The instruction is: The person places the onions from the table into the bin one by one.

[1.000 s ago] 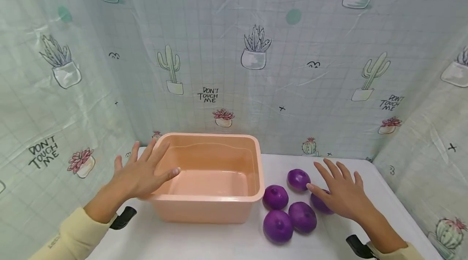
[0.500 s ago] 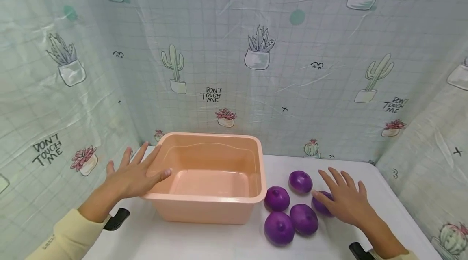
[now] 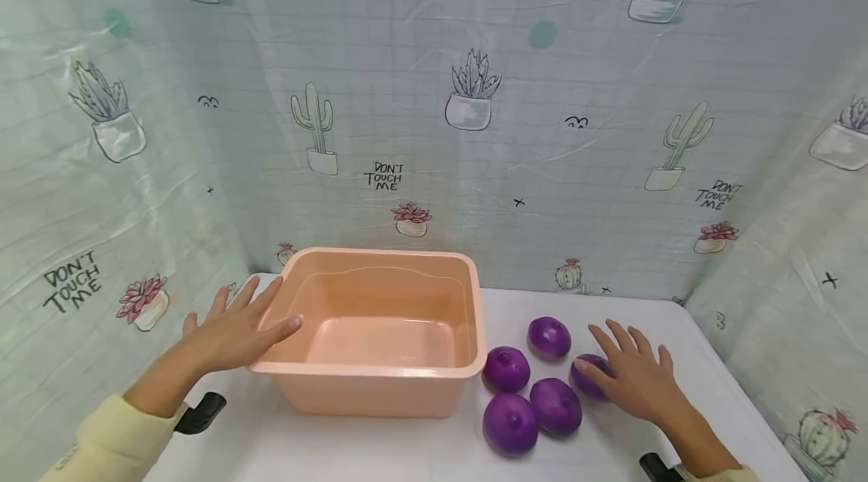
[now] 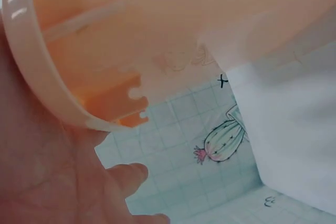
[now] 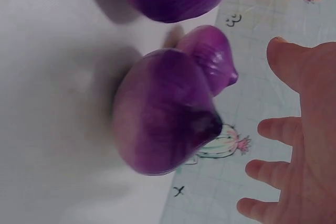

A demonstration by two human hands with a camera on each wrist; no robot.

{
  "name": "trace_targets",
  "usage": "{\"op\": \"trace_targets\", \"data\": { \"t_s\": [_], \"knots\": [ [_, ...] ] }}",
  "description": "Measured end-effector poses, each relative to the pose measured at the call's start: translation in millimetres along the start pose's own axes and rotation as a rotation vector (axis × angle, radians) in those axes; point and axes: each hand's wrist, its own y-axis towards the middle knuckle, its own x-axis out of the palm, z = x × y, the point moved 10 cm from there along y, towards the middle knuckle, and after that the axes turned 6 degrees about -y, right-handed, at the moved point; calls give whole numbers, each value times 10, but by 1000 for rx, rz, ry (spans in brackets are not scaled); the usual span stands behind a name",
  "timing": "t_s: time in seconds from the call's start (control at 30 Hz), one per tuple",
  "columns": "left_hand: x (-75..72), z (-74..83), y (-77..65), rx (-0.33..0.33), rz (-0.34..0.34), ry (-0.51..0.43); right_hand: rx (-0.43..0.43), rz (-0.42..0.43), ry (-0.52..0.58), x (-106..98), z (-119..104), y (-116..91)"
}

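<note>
A peach plastic tub (image 3: 366, 370) stands empty on the white table (image 3: 380, 452). My left hand (image 3: 233, 327) lies spread at its left rim with the thumb tip over the edge; the left wrist view shows the rim (image 4: 42, 72) close against my palm (image 4: 47, 182). Several purple onions sit right of the tub: one at the back (image 3: 549, 337), one beside the tub (image 3: 505, 368), two in front (image 3: 555, 405) (image 3: 511, 422). My right hand (image 3: 631, 376) hovers with straight, spread fingers over the rightmost onion (image 3: 587, 378), thumb beside it. In the right wrist view that onion (image 5: 163, 114) lies just under my hand (image 5: 310, 129).
A cactus-print curtain (image 3: 475, 128) closes off the back and both sides of the table. The table's right edge runs close behind my right hand. Black wrist straps (image 3: 200, 413) show at both cuffs.
My left hand has slid left, from over the tub's corner to its outer left rim. My right hand has sunk lower over the rightmost onion. The onions and tub have stayed put.
</note>
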Motion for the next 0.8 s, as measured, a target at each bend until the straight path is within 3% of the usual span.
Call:
{"op": "trace_targets", "data": {
  "t_s": [0.17,0.33,0.57,0.8],
  "knots": [
    [-9,-62,43,35,-24,-75,6,-1,0,81,58,15],
    [-8,-42,111,106,-93,-246,6,-12,-9,169,114,6],
    [17,-206,162,25,-200,-454,-44,21,69,265,102,27],
    [51,-237,163,46,-222,-659,-63,20,194,402,153,25]
  ]
}}
